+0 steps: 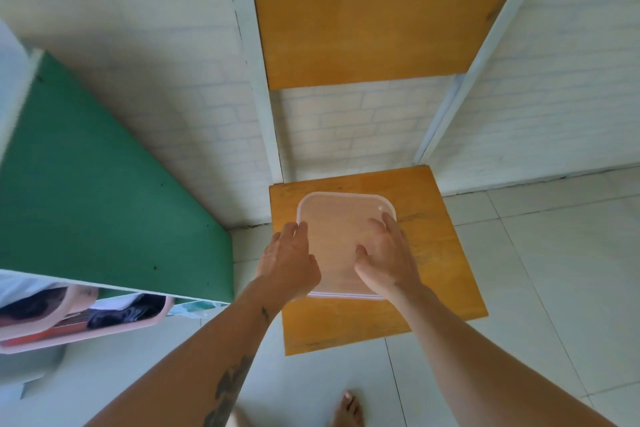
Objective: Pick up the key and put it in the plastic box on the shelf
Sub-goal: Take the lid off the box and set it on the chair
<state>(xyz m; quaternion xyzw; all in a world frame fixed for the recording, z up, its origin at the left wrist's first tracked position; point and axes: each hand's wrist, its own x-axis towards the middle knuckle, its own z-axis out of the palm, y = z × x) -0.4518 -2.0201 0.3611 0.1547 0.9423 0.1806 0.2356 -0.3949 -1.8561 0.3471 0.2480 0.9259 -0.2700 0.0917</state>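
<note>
Both forearms reach to the plastic box (341, 243), left hand (289, 262) and right hand (386, 262) with fingers spread on its lid; pressing evenly near the edges should seat it.

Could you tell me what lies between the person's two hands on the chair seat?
In the head view, only the box's clear lid lies between the left hand and right hand; no key shows there.
</note>
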